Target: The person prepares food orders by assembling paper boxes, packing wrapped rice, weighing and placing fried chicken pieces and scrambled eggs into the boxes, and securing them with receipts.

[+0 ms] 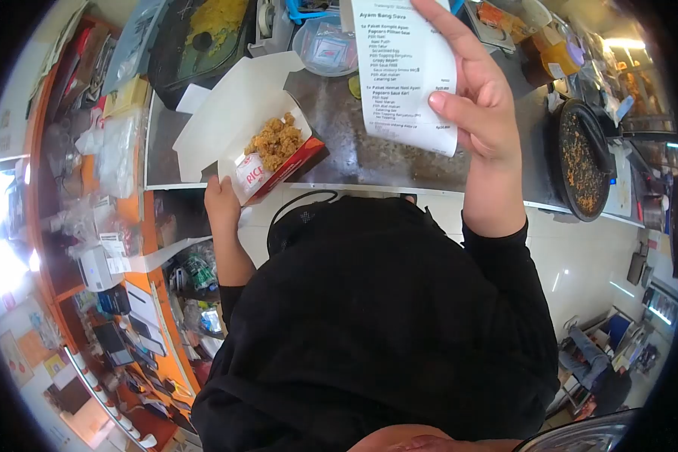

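My left hand [222, 202] grips the near left corner of a red and white cardboard takeaway box [300, 160]. The box lies open on the metal counter, its white flaps spread to the back and left. Inside are pieces of crispy fried chicken [276, 142] and, nearer me, a white packet marked "RICE" [250, 175]. Raised above the counter, my right hand [481, 102] pinches a long printed receipt [399, 71] by its right edge, with the thumb on the front. The receipt's top runs out of view.
A clear bowl of small packets [328, 49] stands behind the box. A dark tray with yellow remains [207, 34] is at the back left. At right are a black pan with crumbs [580, 162] and a sauce jar [551, 66]. Orange shelving [166, 309] flanks my left.
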`<control>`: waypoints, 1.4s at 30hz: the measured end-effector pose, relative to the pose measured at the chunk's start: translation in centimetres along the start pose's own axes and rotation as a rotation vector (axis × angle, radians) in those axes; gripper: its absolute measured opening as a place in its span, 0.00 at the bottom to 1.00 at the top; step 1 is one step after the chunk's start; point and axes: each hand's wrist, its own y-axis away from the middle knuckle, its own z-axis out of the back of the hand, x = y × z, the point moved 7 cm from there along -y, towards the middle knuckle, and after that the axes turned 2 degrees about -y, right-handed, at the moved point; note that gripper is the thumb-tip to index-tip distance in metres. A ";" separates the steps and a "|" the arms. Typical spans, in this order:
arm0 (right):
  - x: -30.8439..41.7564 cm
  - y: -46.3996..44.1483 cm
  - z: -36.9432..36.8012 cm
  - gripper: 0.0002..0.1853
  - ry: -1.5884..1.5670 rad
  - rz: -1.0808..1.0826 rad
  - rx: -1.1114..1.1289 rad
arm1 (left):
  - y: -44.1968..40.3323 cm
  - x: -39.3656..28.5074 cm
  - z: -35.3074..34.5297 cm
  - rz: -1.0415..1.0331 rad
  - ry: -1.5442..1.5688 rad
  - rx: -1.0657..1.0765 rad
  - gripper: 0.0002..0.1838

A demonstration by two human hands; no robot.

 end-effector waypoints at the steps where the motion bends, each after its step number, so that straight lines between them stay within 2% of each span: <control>1: -0.5 0.0 -0.1 0.46 -0.038 -0.010 0.029 | -0.2 0.7 0.0 0.004 -0.003 0.019 0.14; 5: -2.5 -0.9 -0.3 0.40 -0.122 0.038 0.015 | -2.0 2.9 -0.2 0.024 0.005 0.051 0.14; 6: -2.4 -1.1 -0.5 0.41 0.163 0.101 0.078 | -2.0 2.8 0.0 0.033 0.007 0.052 0.14; 9: -3.4 -1.0 -0.6 0.33 -0.002 0.096 0.097 | -2.0 1.3 0.7 -0.037 -0.039 0.019 0.14; 12: -11.5 -1.0 3.6 0.26 0.008 -0.223 -0.053 | -1.8 1.0 0.4 -0.030 -0.049 -0.009 0.14; 13: -15.7 -0.9 5.7 0.19 0.245 -0.354 -0.052 | -1.7 1.7 0.1 -0.008 -0.038 -0.018 0.14; 15: -23.9 1.7 10.8 0.22 0.804 -0.600 0.060 | -2.0 2.5 -0.8 0.017 -0.001 -0.047 0.14; 16: -27.7 3.1 13.7 0.24 1.042 -0.497 0.082 | -2.0 2.7 -1.2 0.052 -0.054 -0.042 0.14; 19: -25.9 2.5 11.3 0.25 1.098 -0.415 0.035 | -1.4 1.9 -2.7 0.061 0.012 -0.048 0.14; 20: -25.8 2.4 11.1 0.22 1.148 -0.362 0.044 | -1.5 2.5 -3.7 0.052 0.037 -0.061 0.15; 23: -26.3 2.4 10.2 0.20 1.322 -0.406 0.028 | -1.6 2.7 -6.7 0.096 -0.042 -0.087 0.15; 24: -26.8 2.5 10.4 0.17 1.314 -0.410 -0.017 | -2.8 6.5 -9.4 0.123 0.088 -0.097 0.17; 25: -27.0 2.8 10.7 0.15 1.312 -0.407 -0.063 | -2.9 5.7 -9.9 0.135 0.036 -0.086 0.18; 26: -26.7 3.0 10.4 0.13 1.372 -0.272 -0.056 | -2.4 4.4 -10.0 0.152 -0.015 -0.076 0.20; 27: -26.0 3.2 10.1 0.11 1.428 -0.140 -0.040 | -1.8 3.5 -10.1 0.174 -0.067 -0.064 0.21; 30: -19.5 2.5 10.4 0.10 1.221 0.098 -0.140 | -1.3 3.1 -9.9 0.113 0.070 -0.145 0.24; 31: -15.0 2.0 10.2 0.07 1.327 0.313 -0.147 | -0.9 4.1 -9.7 0.119 0.123 -0.196 0.24; 32: -9.8 1.4 10.4 0.06 1.411 0.524 -0.141 | -0.6 6.3 -10.0 0.180 0.425 -0.165 0.24; 33: -5.3 0.5 11.7 0.07 1.468 0.626 -0.128 | 0.3 7.8 -10.4 0.250 0.719 -0.150 0.24; 35: 2.3 -2.5 19.4 0.03 1.416 0.657 -0.300 | 4.4 4.6 -7.6 0.303 0.798 -0.354 0.24; 37: 8.5 -6.7 24.5 0.10 2.041 0.657 -0.317 | 7.9 5.5 -7.0 0.412 0.762 -0.394 0.24; 39: 13.9 -13.1 37.5 0.16 2.000 0.599 -0.261 | 12.4 8.5 -7.8 0.556 0.731 -0.467 0.23; 40: 15.5 -17.0 44.0 0.21 2.213 0.449 -0.236 | 15.2 9.7 -8.2 0.624 0.715 -0.498 0.23; 41: 17.2 -19.5 49.5 0.15 2.035 0.416 -0.324 | 18.5 11.5 -9.0 0.707 0.661 -0.496 0.22; 42: 18.8 -23.0 54.8 0.20 2.062 0.347 -0.149 | 22.0 14.1 -10.3 0.779 0.607 -0.487 0.21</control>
